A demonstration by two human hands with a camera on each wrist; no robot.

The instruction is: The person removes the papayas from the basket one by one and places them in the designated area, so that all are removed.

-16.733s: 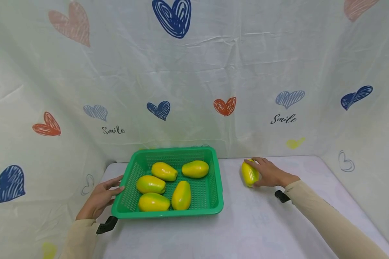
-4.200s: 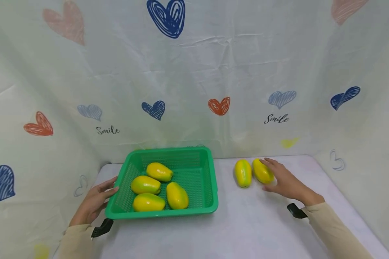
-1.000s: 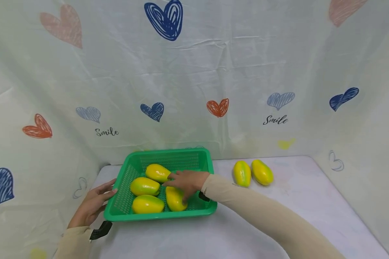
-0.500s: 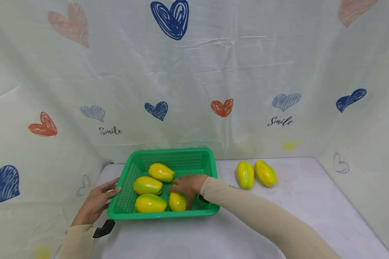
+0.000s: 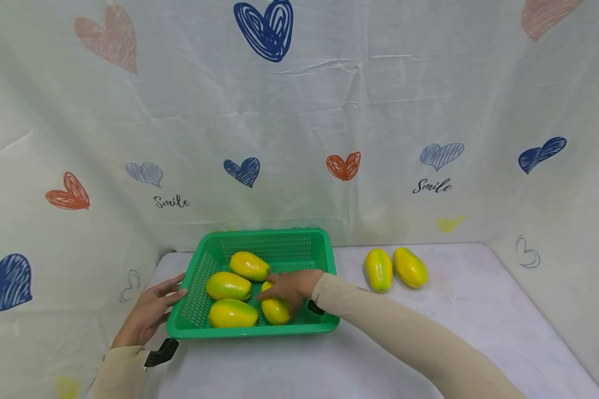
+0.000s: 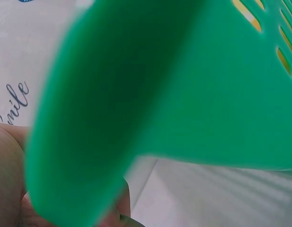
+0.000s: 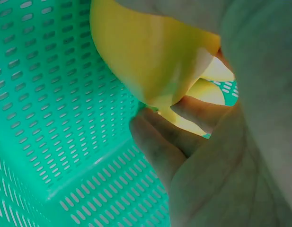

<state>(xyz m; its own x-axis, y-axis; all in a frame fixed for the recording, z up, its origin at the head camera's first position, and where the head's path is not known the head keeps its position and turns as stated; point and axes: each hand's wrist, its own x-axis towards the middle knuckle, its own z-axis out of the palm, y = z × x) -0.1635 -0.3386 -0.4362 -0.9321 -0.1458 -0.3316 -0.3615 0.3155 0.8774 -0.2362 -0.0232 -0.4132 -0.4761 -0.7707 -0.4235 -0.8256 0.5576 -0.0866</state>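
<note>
A green plastic basket (image 5: 252, 332) stands on the table, with several yellow-green papayas inside. At its left side, my left hand (image 5: 148, 313) grips the rim, thumb on top and fingers beneath; the rim (image 6: 84, 118) fills much of the left wrist view. Inside the basket, my right hand (image 5: 292, 288) holds the front right papaya (image 5: 274, 313) from above. In the right wrist view, fingers (image 7: 155, 142) and thumb curl round that papaya (image 7: 146, 52), low by the basket's mesh. Beside it lie the other papayas (image 5: 233, 314), (image 5: 228, 286) and a rear papaya (image 5: 249, 266).
Two papayas lie on the table to the right of the basket, a left one (image 5: 379, 270) and a right one (image 5: 410, 267). A white cloth with printed hearts hangs behind and along both sides. The table (image 5: 379, 354) has a pale covering.
Earlier, my right hand set a second papaya on the table beside the first. It has since moved left into the basket and closed round another papaya. My left hand stays on the rim.
</note>
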